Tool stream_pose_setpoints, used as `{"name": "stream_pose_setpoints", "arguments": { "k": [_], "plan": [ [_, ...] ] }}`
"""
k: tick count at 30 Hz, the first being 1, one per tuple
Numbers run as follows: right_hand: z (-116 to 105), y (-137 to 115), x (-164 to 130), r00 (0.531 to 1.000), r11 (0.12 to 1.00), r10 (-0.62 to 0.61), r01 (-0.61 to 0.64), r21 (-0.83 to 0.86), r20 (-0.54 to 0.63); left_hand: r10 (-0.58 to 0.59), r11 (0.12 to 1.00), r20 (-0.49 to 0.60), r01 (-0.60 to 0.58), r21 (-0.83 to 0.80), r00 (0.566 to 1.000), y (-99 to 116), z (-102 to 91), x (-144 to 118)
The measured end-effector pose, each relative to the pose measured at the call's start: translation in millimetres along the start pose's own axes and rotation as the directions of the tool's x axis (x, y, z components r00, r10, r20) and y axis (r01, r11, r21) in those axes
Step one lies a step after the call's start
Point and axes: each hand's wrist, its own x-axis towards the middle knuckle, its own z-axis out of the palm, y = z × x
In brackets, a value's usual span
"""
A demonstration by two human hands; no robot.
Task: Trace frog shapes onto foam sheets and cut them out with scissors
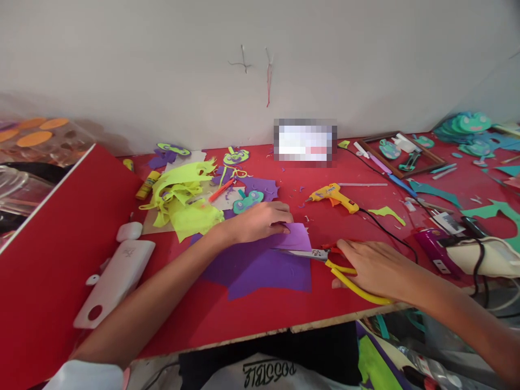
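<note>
My left hand [262, 221] pinches a piece of purple sheet, the lighter folded-up part [299, 237] showing under its fingers. The larger dark purple sheet [260, 271] lies flat on the red table below, with a jagged lower edge. My right hand [368, 265] is closed round the red and yellow handles of a pair of scissors [317, 254]. Their blades point left and reach along the lower edge of the lighter purple part; the tips are partly hidden by the sheet.
A yellow glue gun [335, 197] with a black cord lies beyond my right hand. Yellow-green scraps [187, 200] and a white power bank [116, 284] are at left. Farther right stand a wooden frame [400, 154] and a purple device [436, 252]. A red panel [52, 249] rises at far left.
</note>
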Motion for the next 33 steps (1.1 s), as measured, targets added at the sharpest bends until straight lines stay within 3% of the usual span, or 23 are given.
{"name": "stream_pose_setpoints", "arguments": {
  "k": [10, 18, 23, 33],
  "plan": [
    [-9.5, 3.5, -3.6, 0.991, 0.992, 0.037, -0.052, 0.119, 0.126, 0.031, 0.99, 0.026, -0.035, 0.137, 0.999, -4.0, 15.5, 0.2],
    [-5.3, -6.3, 5.4, 0.999, 0.999, 0.032, -0.032, 0.022, 0.005, 0.025, 0.985, 0.027, -0.029, 0.169, 0.999, -5.0, 20.0, -0.3],
    [-5.9, -12.6, 8.8, 0.999, 0.998, 0.018, -0.02, -0.052, -0.037, 0.008, 0.997, -0.003, -0.007, 0.077, 1.0, -5.1, 16.1, -0.2],
    [-4.6, -9.3, 0.3, 0.996, 0.993, 0.091, -0.09, -0.081, 0.007, -0.089, 0.996, -0.062, 0.091, 0.019, 0.994, -8.0, 0.1, -3.0]
  ]
}}
